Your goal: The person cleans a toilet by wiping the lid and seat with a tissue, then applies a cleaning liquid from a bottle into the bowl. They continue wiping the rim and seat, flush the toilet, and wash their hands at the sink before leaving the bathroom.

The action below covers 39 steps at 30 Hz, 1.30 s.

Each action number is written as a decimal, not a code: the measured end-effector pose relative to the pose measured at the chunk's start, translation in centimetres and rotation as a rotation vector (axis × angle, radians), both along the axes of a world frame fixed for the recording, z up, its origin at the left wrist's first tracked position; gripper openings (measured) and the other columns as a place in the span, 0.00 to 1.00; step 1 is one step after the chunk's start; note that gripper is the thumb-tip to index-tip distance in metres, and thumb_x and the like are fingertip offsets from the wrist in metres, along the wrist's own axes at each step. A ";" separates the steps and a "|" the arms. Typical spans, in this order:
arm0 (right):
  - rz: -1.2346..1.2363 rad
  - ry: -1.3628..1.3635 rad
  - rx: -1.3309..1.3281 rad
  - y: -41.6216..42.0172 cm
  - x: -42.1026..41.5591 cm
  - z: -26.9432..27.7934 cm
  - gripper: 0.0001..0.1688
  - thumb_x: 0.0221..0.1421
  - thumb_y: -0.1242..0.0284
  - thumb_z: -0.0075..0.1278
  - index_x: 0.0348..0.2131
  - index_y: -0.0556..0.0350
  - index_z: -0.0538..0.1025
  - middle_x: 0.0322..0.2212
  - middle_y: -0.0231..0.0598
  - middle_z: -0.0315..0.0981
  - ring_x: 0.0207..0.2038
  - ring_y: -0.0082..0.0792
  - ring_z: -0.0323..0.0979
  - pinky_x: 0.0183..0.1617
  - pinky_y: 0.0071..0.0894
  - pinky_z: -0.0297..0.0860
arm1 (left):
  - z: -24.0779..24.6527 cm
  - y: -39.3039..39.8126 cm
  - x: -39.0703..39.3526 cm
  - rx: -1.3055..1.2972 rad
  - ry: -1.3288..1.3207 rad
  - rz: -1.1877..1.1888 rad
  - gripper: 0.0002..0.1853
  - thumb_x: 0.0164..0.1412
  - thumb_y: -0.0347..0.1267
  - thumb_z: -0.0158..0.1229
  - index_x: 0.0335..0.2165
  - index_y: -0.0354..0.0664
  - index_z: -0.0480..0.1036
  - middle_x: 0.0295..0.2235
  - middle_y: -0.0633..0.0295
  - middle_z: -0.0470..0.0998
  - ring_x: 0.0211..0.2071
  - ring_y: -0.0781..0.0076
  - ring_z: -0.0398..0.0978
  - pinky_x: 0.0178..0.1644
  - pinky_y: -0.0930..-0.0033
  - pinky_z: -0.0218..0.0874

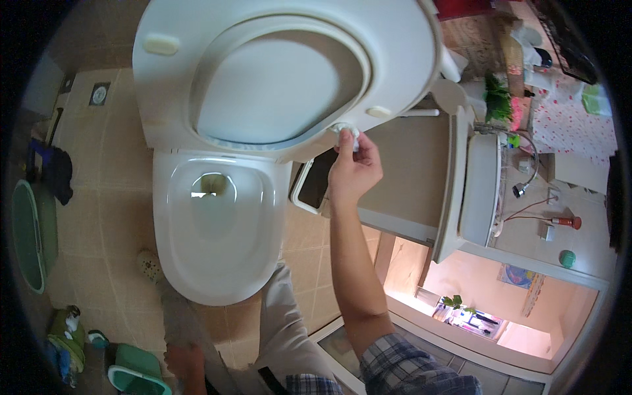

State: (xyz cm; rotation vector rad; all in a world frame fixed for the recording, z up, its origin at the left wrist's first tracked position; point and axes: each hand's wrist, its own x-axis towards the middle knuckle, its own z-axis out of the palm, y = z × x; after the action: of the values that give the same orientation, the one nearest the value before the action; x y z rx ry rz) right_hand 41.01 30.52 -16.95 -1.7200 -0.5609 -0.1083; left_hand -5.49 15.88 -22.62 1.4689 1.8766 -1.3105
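Between the thumb and fingers of my right hand (pixel 356 165) is a crumpled white tissue or wipe (pixel 344 129). It touches the lower right edge of the raised toilet seat (pixel 306 140), near a small rubber bumper (pixel 379 112). Behind the seat stands the raised lid (pixel 276 89), seen through the seat's opening. Below lies the white toilet bowl (pixel 217 247), with some water and a yellowish-brown patch (pixel 213 183) at its drain. Low in the view, my left hand (pixel 183 359) hangs by my left leg; its fingers look curled, and whether it holds anything is hidden.
Right of the bowl stands a waste bin (pixel 312 185) beside a cabinet (pixel 407 163) under a washbasin (pixel 479 187). Green tubs (pixel 35 237) (pixel 136 368) and a floor drain (pixel 99 94) are on the left. A framed doorway (pixel 493 301) opens at lower right.
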 end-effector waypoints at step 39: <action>-0.267 -0.373 -0.030 9.0 -0.7 14.4 0.08 0.51 0.73 0.54 0.30 0.62 0.77 0.22 0.41 0.75 0.22 0.29 0.73 0.28 0.27 0.70 | 0.0 0.4 -4.0 0.044 0.066 0.180 0.38 0.38 0.51 0.64 0.44 0.35 0.66 0.38 0.54 0.72 0.39 0.59 0.72 0.42 0.60 0.66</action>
State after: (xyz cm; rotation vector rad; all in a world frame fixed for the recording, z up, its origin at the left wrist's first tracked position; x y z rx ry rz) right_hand 40.33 39.51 -2.55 -1.8080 -0.6014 -0.6229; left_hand -9.47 16.30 -22.59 1.2576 2.0396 -1.2531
